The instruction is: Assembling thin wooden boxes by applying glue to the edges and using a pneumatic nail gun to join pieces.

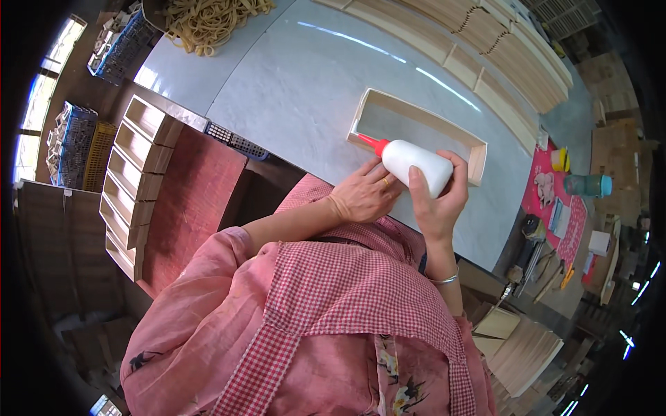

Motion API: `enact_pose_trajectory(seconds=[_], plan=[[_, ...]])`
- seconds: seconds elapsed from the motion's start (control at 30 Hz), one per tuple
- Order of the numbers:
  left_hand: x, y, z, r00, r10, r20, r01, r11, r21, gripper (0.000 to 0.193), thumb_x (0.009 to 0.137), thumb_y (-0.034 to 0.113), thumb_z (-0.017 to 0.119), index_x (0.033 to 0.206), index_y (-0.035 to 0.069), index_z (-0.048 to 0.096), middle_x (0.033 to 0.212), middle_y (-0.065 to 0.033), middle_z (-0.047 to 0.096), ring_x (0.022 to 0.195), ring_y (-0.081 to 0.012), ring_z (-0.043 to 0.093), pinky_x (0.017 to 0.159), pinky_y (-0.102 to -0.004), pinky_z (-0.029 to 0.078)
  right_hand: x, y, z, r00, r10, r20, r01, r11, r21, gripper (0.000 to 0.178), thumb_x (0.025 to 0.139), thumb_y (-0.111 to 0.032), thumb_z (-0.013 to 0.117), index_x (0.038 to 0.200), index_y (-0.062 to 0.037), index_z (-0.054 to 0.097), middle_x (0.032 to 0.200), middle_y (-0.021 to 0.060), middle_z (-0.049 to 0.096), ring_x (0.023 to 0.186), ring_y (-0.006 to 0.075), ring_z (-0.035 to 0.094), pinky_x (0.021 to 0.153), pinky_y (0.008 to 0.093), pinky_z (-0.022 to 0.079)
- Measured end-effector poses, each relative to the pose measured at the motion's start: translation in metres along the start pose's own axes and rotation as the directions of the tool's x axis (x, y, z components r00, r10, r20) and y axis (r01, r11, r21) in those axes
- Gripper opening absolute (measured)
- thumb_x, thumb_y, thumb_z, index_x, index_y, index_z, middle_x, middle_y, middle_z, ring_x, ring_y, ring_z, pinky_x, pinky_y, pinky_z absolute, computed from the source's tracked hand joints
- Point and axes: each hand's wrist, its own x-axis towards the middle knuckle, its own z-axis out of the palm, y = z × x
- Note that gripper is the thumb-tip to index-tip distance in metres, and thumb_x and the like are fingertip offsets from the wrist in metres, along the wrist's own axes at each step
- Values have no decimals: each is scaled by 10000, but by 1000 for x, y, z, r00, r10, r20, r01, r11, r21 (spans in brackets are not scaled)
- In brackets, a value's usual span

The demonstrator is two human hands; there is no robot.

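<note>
My right hand (pixel 441 201) is closed round a white squeeze bottle (pixel 416 165) with a red cap and pointed red nozzle. The bottle lies tilted over the near side of a shallow rectangular wooden frame (pixel 423 118), its nozzle tip at the frame's left end. Through the frame the grey tabletop shows. My left hand (pixel 368 194) is at the table's near edge, its fingers bent together against the frame's near wall. Some of those fingertips are hidden behind the bottle.
Long wooden strips (pixel 444 48) lie across the back of the grey table (pixel 277 90). Rubber bands (pixel 208 21) are heaped at the far left. Several wooden boxes (pixel 132 180) stand on a red board (pixel 194 201) at left. A teal bottle (pixel 586 185) stands among tools at right.
</note>
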Motion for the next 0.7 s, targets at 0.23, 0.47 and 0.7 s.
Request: enact_pose_trajectory(seconds=[0.23, 0.47, 0.7], plan=[[6, 0, 2, 992, 22, -120, -17, 999, 42, 323, 864, 223, 622, 1122, 34, 672, 1366, -169, 542, 1307, -316, 497, 1145, -487, 361, -7, -1, -34, 998, 28, -65, -33, 995, -93, 471, 802, -186, 774, 1182, -21, 550, 1028, 147, 643, 815, 248, 620, 716, 353, 531], [6, 3, 2, 992, -3, -123, 8, 999, 44, 301, 863, 205, 629, 1119, 51, 666, 1471, -168, 485, 1367, -304, 469, 1135, -459, 378, -16, 9, -67, 986, 32, -165, -56, 988, -144, 462, 807, -177, 771, 1184, -19, 555, 1050, 147, 641, 849, 257, 621, 754, 362, 532], [9, 5, -4, 996, -5, -91, 10, 999, 53, 297, 866, 204, 631, 1124, 58, 643, 1493, -162, 468, 1372, -297, 467, 1135, -443, 375, -25, 13, -101, 967, 94, -236, -142, 971, -193, 423, 851, -162, 737, 1209, -21, 563, 1095, 143, 624, 928, 248, 604, 824, 352, 521]])
